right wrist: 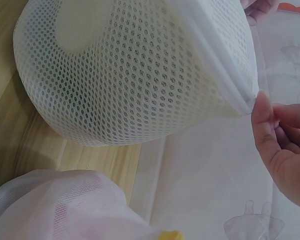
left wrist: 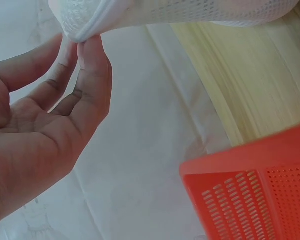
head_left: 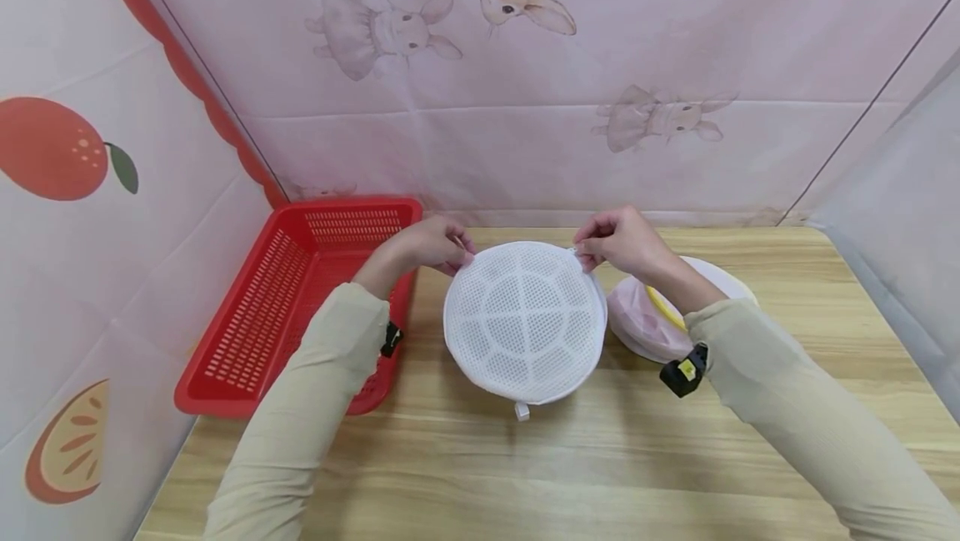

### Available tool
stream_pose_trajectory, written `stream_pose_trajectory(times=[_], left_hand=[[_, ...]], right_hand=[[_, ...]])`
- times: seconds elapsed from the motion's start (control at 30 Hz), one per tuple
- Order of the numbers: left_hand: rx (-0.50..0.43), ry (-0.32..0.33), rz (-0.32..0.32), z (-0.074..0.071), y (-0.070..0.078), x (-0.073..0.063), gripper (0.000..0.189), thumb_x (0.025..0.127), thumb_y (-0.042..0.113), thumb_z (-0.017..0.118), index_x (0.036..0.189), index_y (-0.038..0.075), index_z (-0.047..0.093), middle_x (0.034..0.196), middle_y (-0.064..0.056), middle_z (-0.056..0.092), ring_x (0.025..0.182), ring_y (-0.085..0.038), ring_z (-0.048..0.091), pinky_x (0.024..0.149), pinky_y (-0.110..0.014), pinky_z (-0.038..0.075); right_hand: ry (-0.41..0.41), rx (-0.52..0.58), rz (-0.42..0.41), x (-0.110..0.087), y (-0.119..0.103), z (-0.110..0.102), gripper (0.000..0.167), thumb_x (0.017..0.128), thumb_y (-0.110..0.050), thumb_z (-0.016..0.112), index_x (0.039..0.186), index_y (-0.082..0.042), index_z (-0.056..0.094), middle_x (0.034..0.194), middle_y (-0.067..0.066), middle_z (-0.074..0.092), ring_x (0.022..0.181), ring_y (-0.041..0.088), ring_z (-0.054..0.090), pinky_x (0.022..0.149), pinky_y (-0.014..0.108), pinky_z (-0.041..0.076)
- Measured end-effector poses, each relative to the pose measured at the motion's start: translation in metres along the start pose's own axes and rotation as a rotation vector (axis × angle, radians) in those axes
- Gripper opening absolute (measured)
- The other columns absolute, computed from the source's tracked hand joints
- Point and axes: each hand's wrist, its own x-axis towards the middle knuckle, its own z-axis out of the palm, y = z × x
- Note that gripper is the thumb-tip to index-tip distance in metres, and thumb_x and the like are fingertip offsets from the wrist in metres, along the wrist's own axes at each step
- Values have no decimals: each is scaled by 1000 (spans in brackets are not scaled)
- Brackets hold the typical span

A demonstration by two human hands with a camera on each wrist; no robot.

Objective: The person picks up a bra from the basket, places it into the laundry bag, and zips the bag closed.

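A round white mesh laundry bag (head_left: 525, 320) is held above the wooden table, its ribbed circular top facing the head camera. At its far left edge, my left hand (head_left: 437, 242) pinches the rim; the left wrist view shows the fingertips (left wrist: 92, 52) against the piped edge. My right hand (head_left: 621, 241) pinches the far right edge near the zipper seam (right wrist: 225, 70). Through the mesh in the right wrist view, a pale oval patch shows, but what it belongs to is unclear. A small white tab (head_left: 522, 412) hangs from the near edge.
To the left stands a red plastic basket (head_left: 251, 391) with slotted walls. Under my right forearm lies a pink and white mesh bag (head_left: 645, 324) with yellow trim, partly hidden. A rabbit-printed cloth wall (head_left: 525, 132) rises behind the wooden table (head_left: 480, 483).
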Motion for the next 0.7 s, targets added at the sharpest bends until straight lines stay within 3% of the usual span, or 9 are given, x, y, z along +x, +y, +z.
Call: stream_pose_trajectory(times=[0.2, 0.7], left_hand=[[11, -3, 23, 2, 10, 4, 17, 86, 2, 60, 101, -5, 59, 94, -15, 58, 76, -21, 57, 76, -32, 53], [99, -46, 37, 7, 36, 4, 14, 87, 5, 60, 99, -1, 62, 98, -12, 59, 80, -19, 55, 78, -30, 51]], right_hand=[[10, -35, 11, 4, -6, -1, 9, 84, 5, 58, 90, 13, 60, 74, 14, 62, 60, 17, 61, 60, 28, 54], [15, 26, 2, 9, -24, 9, 11, 85, 7, 56, 91, 15, 60, 75, 15, 63, 58, 15, 61, 63, 31, 54]])
